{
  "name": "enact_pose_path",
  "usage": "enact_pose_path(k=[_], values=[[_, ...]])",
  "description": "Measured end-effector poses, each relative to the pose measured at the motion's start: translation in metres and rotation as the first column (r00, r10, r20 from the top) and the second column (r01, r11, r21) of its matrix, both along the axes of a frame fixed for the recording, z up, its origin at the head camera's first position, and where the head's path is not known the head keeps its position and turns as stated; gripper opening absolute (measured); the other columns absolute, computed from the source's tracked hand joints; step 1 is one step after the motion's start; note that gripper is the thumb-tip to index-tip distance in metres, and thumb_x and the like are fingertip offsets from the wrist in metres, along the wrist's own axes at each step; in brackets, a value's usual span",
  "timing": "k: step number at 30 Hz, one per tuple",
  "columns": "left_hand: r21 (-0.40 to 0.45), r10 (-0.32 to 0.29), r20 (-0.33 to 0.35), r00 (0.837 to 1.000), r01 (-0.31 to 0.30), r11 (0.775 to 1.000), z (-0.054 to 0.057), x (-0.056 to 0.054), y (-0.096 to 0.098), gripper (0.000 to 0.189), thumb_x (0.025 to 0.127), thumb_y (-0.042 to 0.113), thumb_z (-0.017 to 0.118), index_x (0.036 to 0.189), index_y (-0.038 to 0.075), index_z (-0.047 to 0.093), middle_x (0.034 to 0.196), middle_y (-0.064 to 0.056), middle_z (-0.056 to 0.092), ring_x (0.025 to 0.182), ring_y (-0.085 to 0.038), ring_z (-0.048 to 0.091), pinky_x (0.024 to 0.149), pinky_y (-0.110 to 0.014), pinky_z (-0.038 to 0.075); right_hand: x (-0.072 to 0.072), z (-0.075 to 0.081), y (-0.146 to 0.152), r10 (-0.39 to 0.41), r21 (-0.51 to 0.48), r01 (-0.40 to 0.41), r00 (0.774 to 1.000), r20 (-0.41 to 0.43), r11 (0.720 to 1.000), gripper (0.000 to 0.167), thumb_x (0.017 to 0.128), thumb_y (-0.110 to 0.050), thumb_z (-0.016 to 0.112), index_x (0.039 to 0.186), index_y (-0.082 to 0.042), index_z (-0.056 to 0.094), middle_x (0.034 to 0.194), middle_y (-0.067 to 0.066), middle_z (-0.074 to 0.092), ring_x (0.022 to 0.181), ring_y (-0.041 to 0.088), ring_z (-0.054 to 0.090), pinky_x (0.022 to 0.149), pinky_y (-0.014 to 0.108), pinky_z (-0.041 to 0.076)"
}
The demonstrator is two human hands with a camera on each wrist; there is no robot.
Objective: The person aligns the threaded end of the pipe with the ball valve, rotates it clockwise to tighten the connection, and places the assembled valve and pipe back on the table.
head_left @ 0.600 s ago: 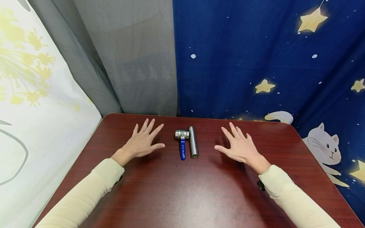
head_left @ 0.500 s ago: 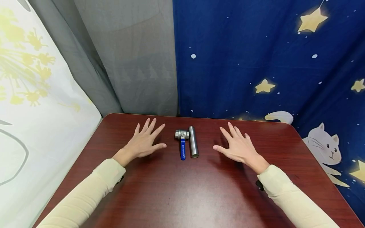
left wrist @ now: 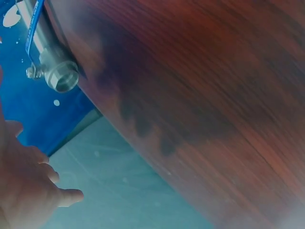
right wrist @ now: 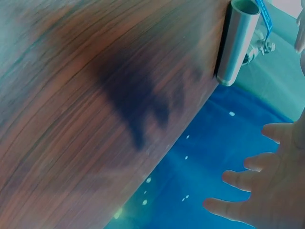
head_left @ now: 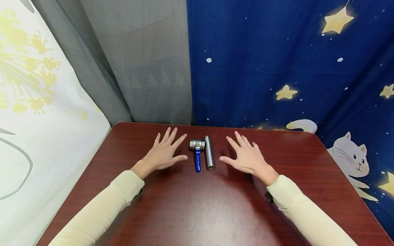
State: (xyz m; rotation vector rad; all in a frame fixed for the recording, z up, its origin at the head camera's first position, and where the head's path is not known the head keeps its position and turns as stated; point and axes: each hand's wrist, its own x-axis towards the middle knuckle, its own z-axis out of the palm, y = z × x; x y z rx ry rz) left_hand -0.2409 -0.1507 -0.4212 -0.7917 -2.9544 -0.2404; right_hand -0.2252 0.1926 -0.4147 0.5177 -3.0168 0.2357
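Note:
A metal ball valve [head_left: 197, 145] with a blue lever handle [head_left: 198, 161] lies on the table, its handle pointing toward the person. Just right of it is a plain metal pipe [head_left: 209, 153], lying lengthwise with its hollow end facing near. My left hand [head_left: 163, 153] hovers with fingers spread, thumb close to the valve's left side. On the other side, my right hand [head_left: 246, 157] is also spread, its thumb a short way right of the pipe. Both hands hold nothing. The left wrist view shows the valve's threaded opening [left wrist: 65, 78]; the right wrist view shows the pipe [right wrist: 238, 40] beside the valve.
The dark red wooden table [head_left: 191, 205] has rounded far corners. Behind it hang a grey curtain [head_left: 147, 61] and a blue star-patterned curtain [head_left: 246, 61]. White patterned fabric [head_left: 46, 147] hangs along the left side.
Both hands have moved inward toward the valve and pipe, the left one rightward and the right one leftward. Valve and pipe stay where they were.

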Motion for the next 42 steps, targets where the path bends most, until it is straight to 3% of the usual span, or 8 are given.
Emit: enact_pose_path(k=[14,24,30,34,42], values=[[-0.005,-0.027,-0.011,1.000,0.027,1.000,-0.009,-0.002,0.024,0.080,0.092,0.063,0.051,0.157,0.032,0.016,0.164,-0.015,0.005,0.150,-0.036,0.006,0.114,-0.064,0.012,-0.002,-0.006,-0.033,0.024,0.014,-0.024,1.000,0.013,1.000,0.091,0.080,-0.082,0.044,0.153,-0.029,0.031,0.159,0.010,0.029,0.143,0.035,0.031,0.102,0.063,0.032],[-0.002,-0.003,0.002,1.000,0.003,1.000,-0.014,-0.008,0.035,0.078,0.094,0.063,0.048,0.157,0.030,0.016,0.163,-0.015,0.007,0.149,-0.037,0.006,0.113,-0.064,0.015,-0.003,-0.011,-0.044,0.027,0.015,-0.028,0.999,0.017,0.999,0.091,0.080,-0.082,0.045,0.152,-0.028,0.033,0.156,0.008,0.036,0.140,0.033,0.036,0.101,0.060,0.035],[0.013,0.006,0.022,1.000,-0.007,1.000,-0.015,-0.015,0.038,0.064,0.101,0.044,0.044,0.157,0.027,0.018,0.163,-0.013,0.008,0.149,-0.037,0.010,0.114,-0.063,0.015,-0.005,-0.015,-0.050,0.018,-0.002,-0.018,0.999,0.026,1.000,0.091,0.079,-0.081,0.049,0.151,-0.027,0.035,0.153,0.007,0.040,0.138,0.032,0.039,0.100,0.058,0.037],[0.008,0.017,0.025,1.000,-0.017,1.000,-0.017,-0.019,0.038,0.064,0.100,0.036,0.047,0.157,0.025,0.019,0.163,-0.014,0.012,0.149,-0.038,0.012,0.113,-0.063,0.018,-0.005,-0.018,-0.054,0.010,-0.011,-0.009,1.000,0.027,1.000,0.089,0.080,-0.080,0.049,0.150,-0.027,0.036,0.151,0.006,0.043,0.136,0.031,0.041,0.099,0.057,0.038],[-0.006,0.046,0.035,0.998,-0.046,0.999,-0.022,-0.025,0.038,0.073,0.097,0.047,0.055,0.157,0.027,0.018,0.162,-0.016,0.012,0.148,-0.041,0.011,0.111,-0.065,0.019,-0.005,-0.021,-0.060,0.000,-0.031,0.001,0.999,0.035,1.000,0.087,0.080,-0.079,0.050,0.149,-0.026,0.040,0.149,0.006,0.046,0.133,0.030,0.044,0.097,0.056,0.039]])
